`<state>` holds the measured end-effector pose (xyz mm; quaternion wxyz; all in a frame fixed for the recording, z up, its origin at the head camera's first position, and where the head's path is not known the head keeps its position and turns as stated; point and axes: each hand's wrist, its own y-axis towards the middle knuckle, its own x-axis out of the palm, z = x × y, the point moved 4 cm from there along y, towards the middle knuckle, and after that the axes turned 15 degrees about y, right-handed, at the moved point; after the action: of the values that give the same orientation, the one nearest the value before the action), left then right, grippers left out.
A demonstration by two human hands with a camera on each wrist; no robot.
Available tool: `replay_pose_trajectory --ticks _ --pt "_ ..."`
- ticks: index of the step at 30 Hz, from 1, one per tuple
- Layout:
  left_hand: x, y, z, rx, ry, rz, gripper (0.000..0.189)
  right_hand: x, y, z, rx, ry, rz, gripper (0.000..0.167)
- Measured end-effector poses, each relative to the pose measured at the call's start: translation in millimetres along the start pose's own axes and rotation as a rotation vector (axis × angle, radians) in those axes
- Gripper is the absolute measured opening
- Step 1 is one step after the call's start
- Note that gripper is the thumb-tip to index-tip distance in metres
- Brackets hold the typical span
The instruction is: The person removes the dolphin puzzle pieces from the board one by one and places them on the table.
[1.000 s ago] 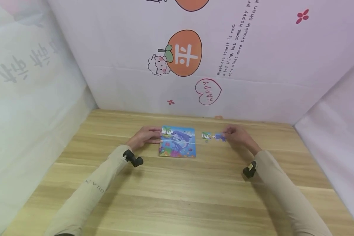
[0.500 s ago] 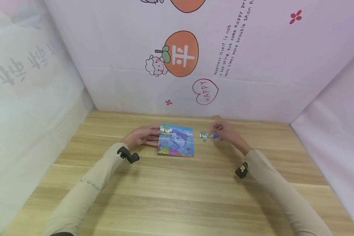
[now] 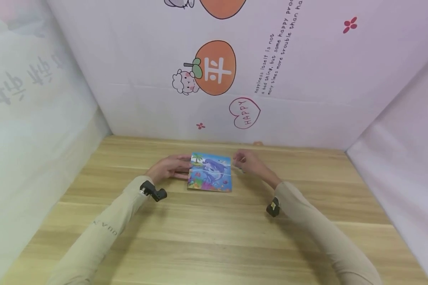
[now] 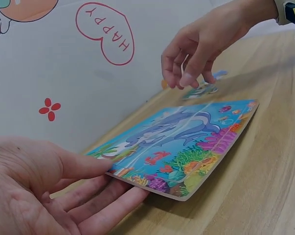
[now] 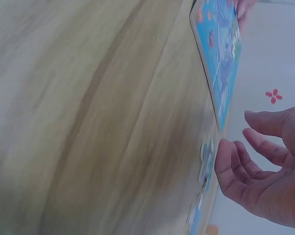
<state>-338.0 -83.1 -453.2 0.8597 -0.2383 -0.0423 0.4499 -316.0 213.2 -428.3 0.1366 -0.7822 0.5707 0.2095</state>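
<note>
My left hand (image 3: 167, 168) grips the left edge of a dolphin jigsaw puzzle (image 3: 210, 174). In the left wrist view the thumb lies on top and the fingers sit under the board, whose near edge is tipped up off the table. My right hand (image 3: 251, 162) hovers just right of the puzzle. Its fingers are loosely bent and apart from the thumb, with nothing between them in the right wrist view. Below it lie a loose puzzle piece (image 5: 207, 164) and a second, bluish piece (image 5: 195, 220). In the head view the right hand mostly hides them.
The wooden table (image 3: 214, 237) spreads out in front of both arms. A printed white cloth (image 3: 146, 79) stands along the back edge, and pale cloth walls (image 3: 406, 138) rise at both sides.
My right hand has moved left from the far loose piece toward the puzzle, and now covers the pieces in the head view. My left hand stays at the puzzle's left edge.
</note>
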Motion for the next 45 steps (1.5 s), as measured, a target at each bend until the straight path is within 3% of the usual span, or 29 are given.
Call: replay_pose_trajectory --ticks 11,18,29,36,45 --pt "2.0 4.8 -2.0 0.011 -0.005 0.014 0.064 30 14.1 -15 0.026 -0.140 -0.068 0.053" --pt "-0.4 7.7 -9.5 -0.001 -0.025 0.045 0.062 43 18.2 -19 0.043 -0.252 -0.067 0.059" --pt "1.4 6.3 -12.3 0.029 -0.021 0.074 0.060 38 25.1 -31 0.140 -0.310 -0.144 0.063" --pt "2.6 9.8 -9.2 0.022 -0.007 0.078 0.061 38 23.1 -26 0.121 -0.296 -0.067 0.060" --pt "3.3 7.7 -13.2 0.024 0.022 0.087 0.060 40 9.7 -18 -0.032 -0.185 0.065 0.052"
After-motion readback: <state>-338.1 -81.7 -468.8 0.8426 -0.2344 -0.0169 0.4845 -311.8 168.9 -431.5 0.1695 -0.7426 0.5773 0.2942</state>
